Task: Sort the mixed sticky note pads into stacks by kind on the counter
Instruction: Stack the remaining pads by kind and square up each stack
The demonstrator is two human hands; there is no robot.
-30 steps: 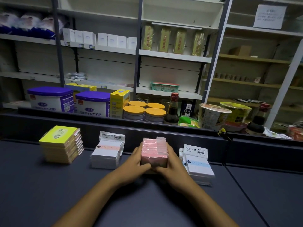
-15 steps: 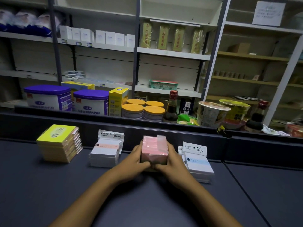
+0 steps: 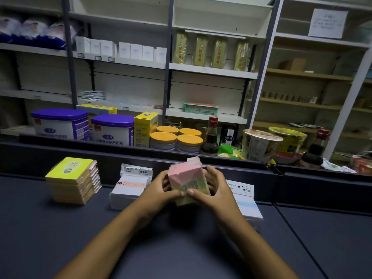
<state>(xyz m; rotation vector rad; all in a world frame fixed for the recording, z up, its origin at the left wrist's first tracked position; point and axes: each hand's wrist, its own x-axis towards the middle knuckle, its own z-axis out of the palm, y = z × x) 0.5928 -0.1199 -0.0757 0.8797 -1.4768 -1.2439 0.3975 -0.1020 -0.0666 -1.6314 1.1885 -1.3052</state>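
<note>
Gripping pink pad stack (image 3: 186, 178) (tilted), both hands (image 3: 188, 188), above counter (image 3: 60, 228)

Dim room: dark grey table (image 3: 60, 238); at twelve o'clock, white metal shelving (image 3: 209, 71); wooden shelves (image 3: 302, 77) at two o'clock.

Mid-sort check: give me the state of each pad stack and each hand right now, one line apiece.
Pink pad bundle: held between both hands, tilted, yellow-green underside showing.
Left hand: grips the bundle's left side.
Right hand: grips its right side.
Yellow pad stack: resting on the counter, pads slightly fanned.
Orange-striped white stack: resting, left of the hands.
Blue-striped white stack: resting, partly hidden by the right hand.
</note>
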